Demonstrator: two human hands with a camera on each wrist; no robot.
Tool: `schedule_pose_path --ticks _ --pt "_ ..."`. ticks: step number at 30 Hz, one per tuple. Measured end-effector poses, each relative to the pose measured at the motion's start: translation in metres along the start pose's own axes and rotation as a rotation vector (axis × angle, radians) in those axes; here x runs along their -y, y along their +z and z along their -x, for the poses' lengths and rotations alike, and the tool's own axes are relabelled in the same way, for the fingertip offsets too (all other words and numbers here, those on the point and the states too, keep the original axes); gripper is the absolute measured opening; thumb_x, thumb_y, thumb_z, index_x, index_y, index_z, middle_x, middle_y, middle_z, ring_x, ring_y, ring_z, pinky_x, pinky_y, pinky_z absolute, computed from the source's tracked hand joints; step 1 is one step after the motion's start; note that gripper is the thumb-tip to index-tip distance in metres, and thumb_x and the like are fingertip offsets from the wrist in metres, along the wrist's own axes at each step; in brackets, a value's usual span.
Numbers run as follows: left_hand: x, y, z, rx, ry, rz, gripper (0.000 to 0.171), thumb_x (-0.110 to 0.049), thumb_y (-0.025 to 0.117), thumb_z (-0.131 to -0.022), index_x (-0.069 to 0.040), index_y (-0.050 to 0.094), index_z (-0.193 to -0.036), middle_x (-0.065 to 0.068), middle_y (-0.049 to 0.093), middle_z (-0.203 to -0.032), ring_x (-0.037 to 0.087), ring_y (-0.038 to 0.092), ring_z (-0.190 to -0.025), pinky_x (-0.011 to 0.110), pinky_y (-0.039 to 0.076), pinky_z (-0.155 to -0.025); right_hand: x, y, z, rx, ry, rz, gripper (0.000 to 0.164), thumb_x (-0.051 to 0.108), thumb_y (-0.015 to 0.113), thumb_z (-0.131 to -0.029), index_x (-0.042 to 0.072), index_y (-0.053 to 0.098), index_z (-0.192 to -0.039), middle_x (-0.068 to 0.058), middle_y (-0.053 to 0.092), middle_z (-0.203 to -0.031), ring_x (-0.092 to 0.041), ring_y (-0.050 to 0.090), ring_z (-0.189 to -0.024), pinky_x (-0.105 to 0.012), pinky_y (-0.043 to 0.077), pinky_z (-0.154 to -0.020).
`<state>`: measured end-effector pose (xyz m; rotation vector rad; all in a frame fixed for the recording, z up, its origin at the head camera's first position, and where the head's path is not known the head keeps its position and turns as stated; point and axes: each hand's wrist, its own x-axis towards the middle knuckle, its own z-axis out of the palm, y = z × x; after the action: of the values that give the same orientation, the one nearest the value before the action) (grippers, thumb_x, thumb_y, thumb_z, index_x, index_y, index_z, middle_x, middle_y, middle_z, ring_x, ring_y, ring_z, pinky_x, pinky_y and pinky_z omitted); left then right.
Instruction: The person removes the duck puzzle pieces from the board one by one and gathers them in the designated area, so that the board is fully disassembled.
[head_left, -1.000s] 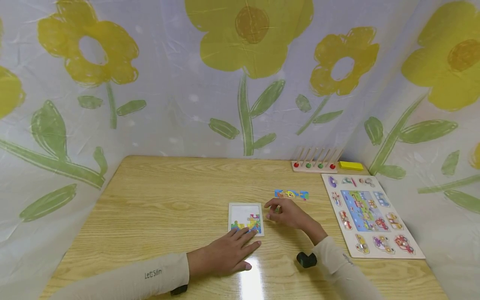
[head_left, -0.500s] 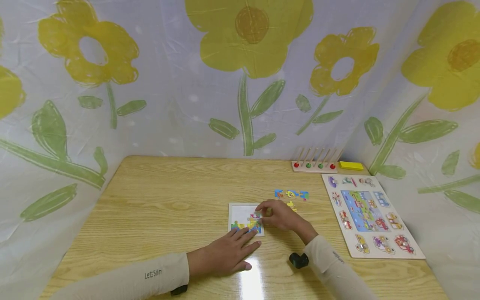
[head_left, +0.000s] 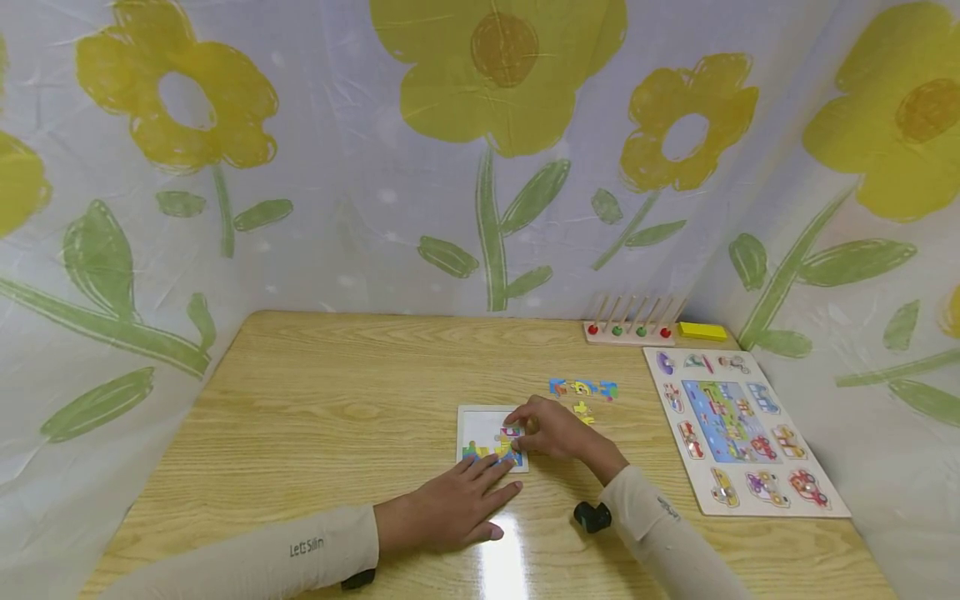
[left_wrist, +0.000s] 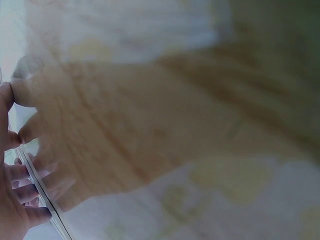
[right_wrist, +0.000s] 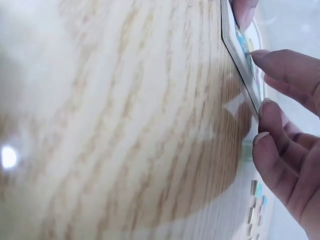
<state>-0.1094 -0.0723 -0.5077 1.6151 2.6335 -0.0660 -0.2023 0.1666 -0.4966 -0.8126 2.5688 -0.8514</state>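
In the head view a small square jigsaw tray [head_left: 461, 429] with a pale frame lies on the table, its lower part filled with colourful pieces. My left hand [head_left: 453, 508] rests on the tray's near edge with fingers spread. My right hand [head_left: 558, 429] is over the tray's right side, its thumb and index tips either side of a pink puzzle piece [head_left: 511, 432]. The right wrist view shows the thumb [right_wrist: 285, 62] touching the puzzle face, other fingers curled beside the frame [right_wrist: 240, 55]. I cannot tell whether a piece is pinched. A loose yellow puzzle piece [head_left: 582, 411] lies beyond the right hand.
A row of loose puzzle pieces [head_left: 581, 388] lies behind the right hand. At right is a large knobbed puzzle board [head_left: 667, 433]. Behind stand a pegged counting rack [head_left: 630, 339] with red and green beads and a yellow block [head_left: 702, 332]. A flowered curtain borders the table.
My right hand has moved left from beside the tray onto its right side, uncovering the loose yellow puzzle piece. My left hand has stayed on the near edge.
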Motion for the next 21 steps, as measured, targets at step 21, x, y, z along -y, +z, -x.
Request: schedule_pose_path --ticks 21 --pt "0.0002 0.0020 0.0002 -0.006 0.003 -0.006 0.063 -0.052 0.025 -0.108 -0.013 0.032 -0.158 0.018 0.027 -0.164 0.036 0.034 -0.149 0.049 0.038 -0.115 0.0057 -0.0015 -0.0055 0.062 -0.021 0.083 0.024 0.017 0.074 -0.092 0.016 0.075 -0.116 -0.003 0.061 -0.110 -0.015 0.053 -0.097 -0.033 0.048 -0.079"
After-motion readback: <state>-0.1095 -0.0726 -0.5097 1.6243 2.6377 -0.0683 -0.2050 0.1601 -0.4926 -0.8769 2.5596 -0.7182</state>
